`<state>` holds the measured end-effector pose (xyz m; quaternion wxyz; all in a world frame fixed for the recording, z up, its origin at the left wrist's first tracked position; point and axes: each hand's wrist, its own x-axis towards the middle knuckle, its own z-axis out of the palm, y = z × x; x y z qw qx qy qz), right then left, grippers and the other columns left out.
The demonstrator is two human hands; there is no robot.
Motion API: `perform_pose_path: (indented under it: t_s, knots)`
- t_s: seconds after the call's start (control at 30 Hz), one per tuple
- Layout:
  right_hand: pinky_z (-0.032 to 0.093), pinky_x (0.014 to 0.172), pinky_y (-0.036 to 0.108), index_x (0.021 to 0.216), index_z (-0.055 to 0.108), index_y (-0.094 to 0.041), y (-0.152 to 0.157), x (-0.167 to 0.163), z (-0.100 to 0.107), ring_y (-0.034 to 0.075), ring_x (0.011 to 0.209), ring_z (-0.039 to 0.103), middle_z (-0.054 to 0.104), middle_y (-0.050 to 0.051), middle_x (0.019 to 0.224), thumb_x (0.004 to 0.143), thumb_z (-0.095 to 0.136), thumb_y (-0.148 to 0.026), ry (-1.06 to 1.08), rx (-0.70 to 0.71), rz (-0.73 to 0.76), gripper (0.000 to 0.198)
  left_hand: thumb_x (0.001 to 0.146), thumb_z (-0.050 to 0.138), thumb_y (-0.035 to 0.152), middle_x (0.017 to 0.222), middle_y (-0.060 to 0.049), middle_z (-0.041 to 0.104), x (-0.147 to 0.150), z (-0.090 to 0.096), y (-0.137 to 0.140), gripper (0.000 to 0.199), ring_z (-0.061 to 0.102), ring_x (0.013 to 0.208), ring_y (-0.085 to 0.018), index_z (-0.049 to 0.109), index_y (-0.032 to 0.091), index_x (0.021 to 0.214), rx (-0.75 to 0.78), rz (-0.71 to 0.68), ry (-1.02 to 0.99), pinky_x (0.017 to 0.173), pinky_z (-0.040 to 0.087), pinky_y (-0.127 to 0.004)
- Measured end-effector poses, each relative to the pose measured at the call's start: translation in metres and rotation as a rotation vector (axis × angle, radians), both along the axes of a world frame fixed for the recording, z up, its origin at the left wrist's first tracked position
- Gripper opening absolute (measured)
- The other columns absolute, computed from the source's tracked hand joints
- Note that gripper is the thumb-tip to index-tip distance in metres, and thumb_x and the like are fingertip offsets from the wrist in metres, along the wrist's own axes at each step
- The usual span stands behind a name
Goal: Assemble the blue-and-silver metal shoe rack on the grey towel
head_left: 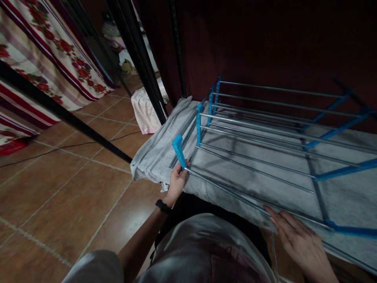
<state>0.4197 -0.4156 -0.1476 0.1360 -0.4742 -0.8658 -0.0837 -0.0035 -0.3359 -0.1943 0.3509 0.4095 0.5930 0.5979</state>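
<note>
A rack frame of thin metal rods (253,120) and blue plastic connectors (198,126) lies on a grey blanket. My left hand (176,181), with a dark band on the wrist, is closed around the lower end of the nearest blue connector (178,148), where a long metal rod (216,186) meets it. My right hand (300,239) grips that same rod farther along, fingers together. Its palm side is hidden. At the right, the rods meet more blue connectors (350,231), which lie tilted outward.
The grey blanket (156,151) covers a low bed-like surface with black metal posts (141,59). A striped cloth (145,112) hangs beyond it. Floral curtains (55,51) hang at left. A dark cable (76,144) crosses the tiled floor (97,184).
</note>
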Motion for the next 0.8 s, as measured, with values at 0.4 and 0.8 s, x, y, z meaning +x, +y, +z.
perform_pose_path:
  t_s: [0.4,0.8]
  knots:
    - [0.056,0.077,0.028,0.145,0.057,-0.025,-0.001,0.008,-0.012,0.019,0.095,0.072,0.073,0.006,0.117,0.105,0.039,-0.028,-0.01,0.002,0.007,0.044,0.085,0.068,0.036,0.125,-0.012,0.072,0.001,-0.002,-0.003,0.037,0.062,0.123,-0.028,0.07,0.018,0.117,0.006,-0.002,0.033,0.115,0.04,-0.047]
    - [0.057,0.079,0.029,0.148,0.056,-0.03,0.001,0.008,-0.017,0.018,0.093,0.072,0.073,0.004,0.118,0.104,0.039,-0.029,0.013,0.007,0.017,0.047,0.086,0.065,0.035,0.126,-0.013,0.071,-0.002,-0.004,-0.002,0.033,0.061,0.123,-0.028,0.071,0.017,0.113,0.001,-0.027,0.063,0.113,0.041,-0.045]
